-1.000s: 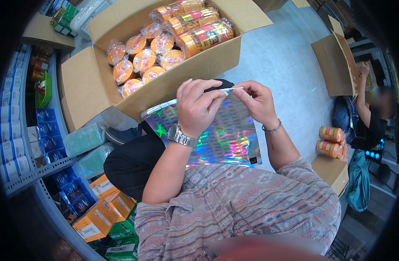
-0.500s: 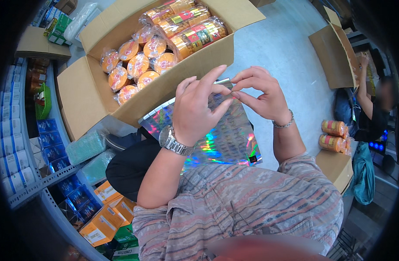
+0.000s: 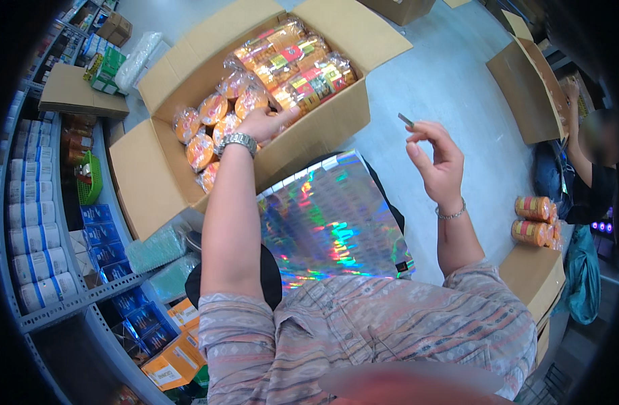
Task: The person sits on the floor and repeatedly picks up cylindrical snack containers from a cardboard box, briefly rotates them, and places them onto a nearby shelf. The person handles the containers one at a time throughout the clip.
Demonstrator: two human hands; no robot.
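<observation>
My left hand [image 3: 259, 126], with a watch on its wrist, reaches into an open cardboard box [image 3: 323, 121]. Its fingers curl over a plastic-wrapped jar with an orange lid, mostly hidden under the hand; the thumb stretches right. Beside it stand more orange-lidded jars [image 3: 213, 108], while several wrapped jars of round snacks [image 3: 316, 82] lie on their sides. Raised to the right of the box, my right hand [image 3: 436, 158] holds a small silver sticker [image 3: 405, 120] at its fingertips, with the thumb apart. A shiny holographic sticker sheet [image 3: 323, 223] lies across my lap.
Shelves with white-and-blue packs [image 3: 36, 233], blue boxes [image 3: 107, 233] and a green basket [image 3: 89, 177] run along the left. Wrapped jars [image 3: 535, 219] stand on a carton [image 3: 528, 277] at right. Another person's arm [image 3: 578, 128] reaches into a further box [image 3: 525, 88].
My hands have separated from above the sheet. The left has moved up and left into the box onto a jar; the right has moved right with the silver sticker, and the sheet shows more fully.
</observation>
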